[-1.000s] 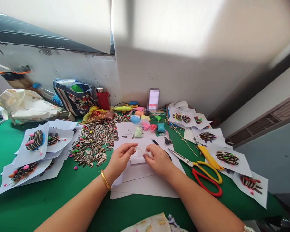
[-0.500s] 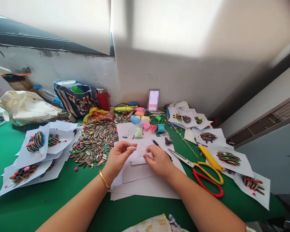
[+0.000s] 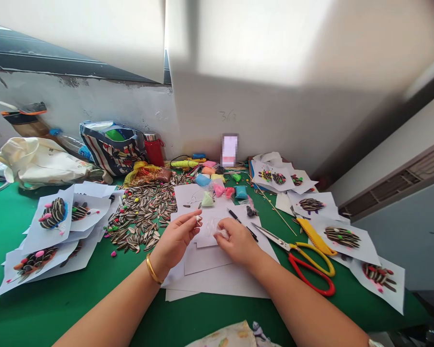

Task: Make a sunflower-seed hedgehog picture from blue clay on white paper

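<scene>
Between the thumb and fingers of my left hand [image 3: 179, 237] is a small lump of white clay [image 3: 198, 219]. My right hand [image 3: 237, 239] is closed on a clear plastic bag [image 3: 213, 225], whose thin film sticks out toward the left. Both hands hover over white sheets of paper [image 3: 206, 272] stacked on the table. Beyond them lie small packets of coloured clay, among them a pale green one [image 3: 207, 199] and a teal one [image 3: 241, 192]. A black pen [image 3: 238, 219] rests just behind my right hand.
Sunflower seeds [image 3: 141, 217] are heaped left of the paper. Scissors [image 3: 292, 248] and a yellow box cutter [image 3: 313, 235] lie at right. Seed-decorated cards [image 3: 54, 241] lie at both sides. Along the wall stand a red bottle [image 3: 154, 150], a striped bag [image 3: 112, 147] and a phone [image 3: 230, 150].
My left hand has turned and its fingers have spread a little, with the white clay now gathered at the fingertips. The right hand stays almost still with the bag.
</scene>
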Available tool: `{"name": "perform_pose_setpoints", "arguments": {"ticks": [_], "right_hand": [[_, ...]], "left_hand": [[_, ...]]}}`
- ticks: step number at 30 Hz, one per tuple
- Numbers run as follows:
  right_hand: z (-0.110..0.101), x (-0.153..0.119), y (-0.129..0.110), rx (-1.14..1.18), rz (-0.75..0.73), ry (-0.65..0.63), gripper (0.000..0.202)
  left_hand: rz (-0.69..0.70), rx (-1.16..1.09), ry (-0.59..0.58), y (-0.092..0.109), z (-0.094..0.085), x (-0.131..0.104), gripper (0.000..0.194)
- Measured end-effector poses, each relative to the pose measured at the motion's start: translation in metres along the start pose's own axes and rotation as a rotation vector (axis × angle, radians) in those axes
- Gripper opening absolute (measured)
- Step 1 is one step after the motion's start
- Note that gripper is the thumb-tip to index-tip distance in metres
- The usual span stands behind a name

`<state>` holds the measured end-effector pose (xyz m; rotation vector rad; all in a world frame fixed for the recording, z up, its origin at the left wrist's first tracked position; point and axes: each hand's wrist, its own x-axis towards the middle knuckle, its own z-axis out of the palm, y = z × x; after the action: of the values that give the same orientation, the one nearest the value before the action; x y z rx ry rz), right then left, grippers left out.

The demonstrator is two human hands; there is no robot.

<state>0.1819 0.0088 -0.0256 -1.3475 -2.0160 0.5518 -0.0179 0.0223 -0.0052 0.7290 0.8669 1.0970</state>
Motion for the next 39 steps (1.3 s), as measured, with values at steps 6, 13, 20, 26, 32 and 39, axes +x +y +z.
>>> {"name": "perform_pose_setpoints", "arguments": {"ticks": [6,13,20,26,32,39], "right_hand": [[-0.001,0.000,-0.002,0.010,0.025,-0.006,0.006],[-0.003,0.000,0.000,0.014,-0.017,-0.011,0.013],[-0.033,0.013,0.031,-0.256,-0.040,0.193,0.015],[-0.068,0.020,0.061,-0.645,0.336,0.245,0.026],[-0.069,0.020,0.069,-0.712,0.446,0.203,0.036],[-0.044,0.014,0.044,-0.592,0.108,0.307,0.037]], "left_hand": [[-0.010,-0.016,0.038,-0.005,-0.004,0.004,0.036],[0.052,0.011,0.066,-0.006,-0.005,0.005,0.032],[0.052,-0.027,0.071,-0.002,-0.003,0.002,0.032],[0.029,-0.050,0.052,0.000,-0.001,0.000,0.030],[-0.024,-0.048,0.018,-0.003,-0.001,-0.002,0.034],[-0.040,-0.051,-0.022,-0.003,0.001,-0.004,0.029]]}}
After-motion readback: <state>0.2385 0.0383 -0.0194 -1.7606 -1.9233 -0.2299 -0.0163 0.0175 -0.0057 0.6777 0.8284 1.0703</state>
